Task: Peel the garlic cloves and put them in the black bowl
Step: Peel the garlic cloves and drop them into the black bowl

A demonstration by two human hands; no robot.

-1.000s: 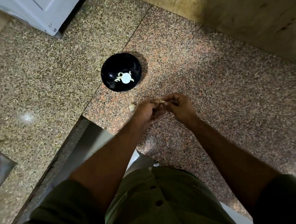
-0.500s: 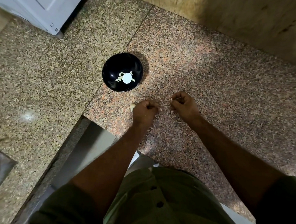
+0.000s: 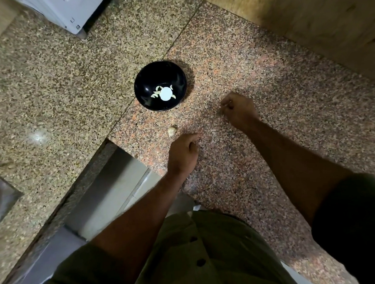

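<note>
While both hands are positioned over the speckled granite desk, they are held apart from each other. The left hand is seen from the back with its fingers curled under; what it holds, if anything, is hidden, so its grip cannot be told. The right hand is located further from the body, with its fingers curled and a thin pale sliver pinched at the fingertips; whether this is garlic skin or a stem cannot be determined.

An unpeeled garlic clove is lying on the desk just beside the left hand, on its outer side, and is not touched by it. A pale scrap of peel is visible on the desk between the two hands.

The black bowl is set on the desk beyond the left hand and well to the inner side of the right hand, apart from both. Several peeled cloves are contained in it, grouped round a bright round reflection at the bottom.

A white appliance is seen at the far edge, well beyond the left hand. A green buttoned garment is worn by the person.
</note>
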